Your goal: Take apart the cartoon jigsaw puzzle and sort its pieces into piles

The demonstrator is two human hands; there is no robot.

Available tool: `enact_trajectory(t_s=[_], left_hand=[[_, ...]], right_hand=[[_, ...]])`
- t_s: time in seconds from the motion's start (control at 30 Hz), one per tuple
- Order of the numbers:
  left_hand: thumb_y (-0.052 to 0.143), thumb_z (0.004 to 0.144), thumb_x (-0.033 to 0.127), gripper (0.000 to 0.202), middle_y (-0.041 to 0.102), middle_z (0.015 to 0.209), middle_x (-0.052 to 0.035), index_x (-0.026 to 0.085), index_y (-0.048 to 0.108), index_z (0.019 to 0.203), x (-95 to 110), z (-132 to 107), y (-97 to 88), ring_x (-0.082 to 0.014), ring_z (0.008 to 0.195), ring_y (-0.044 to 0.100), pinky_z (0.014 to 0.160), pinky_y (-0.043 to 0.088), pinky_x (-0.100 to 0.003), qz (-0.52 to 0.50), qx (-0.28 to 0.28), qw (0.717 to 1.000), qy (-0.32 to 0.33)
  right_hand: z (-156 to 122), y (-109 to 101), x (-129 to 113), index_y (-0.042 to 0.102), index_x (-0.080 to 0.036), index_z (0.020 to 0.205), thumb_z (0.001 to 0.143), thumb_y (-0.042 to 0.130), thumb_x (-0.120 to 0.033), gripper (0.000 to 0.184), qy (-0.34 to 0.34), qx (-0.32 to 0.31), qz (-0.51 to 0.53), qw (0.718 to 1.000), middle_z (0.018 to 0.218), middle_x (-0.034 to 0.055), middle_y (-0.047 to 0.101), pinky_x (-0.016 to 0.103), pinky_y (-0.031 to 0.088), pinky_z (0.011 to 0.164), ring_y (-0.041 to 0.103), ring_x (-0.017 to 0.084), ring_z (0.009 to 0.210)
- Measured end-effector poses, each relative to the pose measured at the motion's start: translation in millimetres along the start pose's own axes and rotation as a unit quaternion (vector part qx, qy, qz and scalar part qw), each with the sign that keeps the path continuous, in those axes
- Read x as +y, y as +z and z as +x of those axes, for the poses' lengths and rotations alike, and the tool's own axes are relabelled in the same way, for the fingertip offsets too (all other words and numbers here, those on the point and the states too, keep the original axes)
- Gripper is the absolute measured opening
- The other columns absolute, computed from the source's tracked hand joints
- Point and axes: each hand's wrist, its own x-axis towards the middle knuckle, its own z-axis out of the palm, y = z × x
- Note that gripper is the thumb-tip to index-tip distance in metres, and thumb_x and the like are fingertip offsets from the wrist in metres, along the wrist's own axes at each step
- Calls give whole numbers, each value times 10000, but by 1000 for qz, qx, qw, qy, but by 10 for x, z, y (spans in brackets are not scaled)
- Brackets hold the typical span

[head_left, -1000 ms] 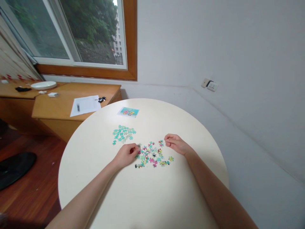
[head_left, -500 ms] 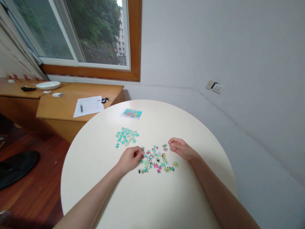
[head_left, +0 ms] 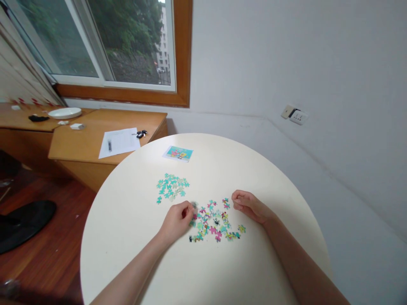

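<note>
Colourful jigsaw puzzle pieces (head_left: pixel 216 231), pink, yellow, green and teal, lie loosely spread between my two hands. At the left edge of this spread rests my left hand (head_left: pixel 178 218), closed, thumb and forefinger pinched together. A greyish-green piece (head_left: pixel 194 205) shows right at its fingertips; whether it is gripped I cannot tell. My right hand (head_left: pixel 252 206) is on the other side, its fingers curled together just right of a pink-and-teal piece (head_left: pixel 225 203). What it may hold is hidden. Farther back on the left lies a pile of mostly teal pieces (head_left: pixel 171 185).
A picture card (head_left: pixel 179 153) with cartoon figures lies toward the far side of the round white table (head_left: pixel 127 237). Beyond it, a wooden desk (head_left: pixel 87 144) carries a sheet of paper (head_left: pixel 120 142), keys (head_left: pixel 141 134) and a white plate (head_left: pixel 65 113). A wall stands on the right.
The view has shifted a little, so the table items sit slightly lower and farther right. Both hands keep nearly the same closed poses and places beside the pieces.
</note>
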Motion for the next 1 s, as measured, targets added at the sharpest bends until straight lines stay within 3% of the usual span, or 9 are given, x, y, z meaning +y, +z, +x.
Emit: enact_trajectory(t_s=[0.37, 0.73, 1.0], left_hand=[[417, 781, 240, 202, 438, 506, 30, 164, 519, 624, 14, 15, -9, -95, 486, 380, 491, 261, -214, 17, -16, 1000, 2], [416, 792, 314, 239, 415, 513, 32, 163, 488, 621, -29, 51, -14, -94, 496, 365, 502, 272, -221, 4, 26, 999, 23], [424, 758, 309, 214, 430, 510, 33, 165, 499, 618, -57, 65, -20, -101, 497, 374, 514, 274, -230, 13, 68, 997, 37]], right_hand=[[-19, 56, -35, 576, -166, 715, 629, 711, -282, 197, -8, 26, -10, 1000, 561, -39, 412, 253, 254, 531, 353, 85, 526], [9, 76, -16, 589, -173, 714, 621, 691, -242, 155, -44, 25, 3, 999, 550, -40, 425, 269, 272, 544, 365, 83, 515], [68, 110, -6, 586, -176, 713, 571, 688, -215, 179, -94, 107, 29, 989, 569, -46, 439, 280, 321, 564, 399, 79, 512]])
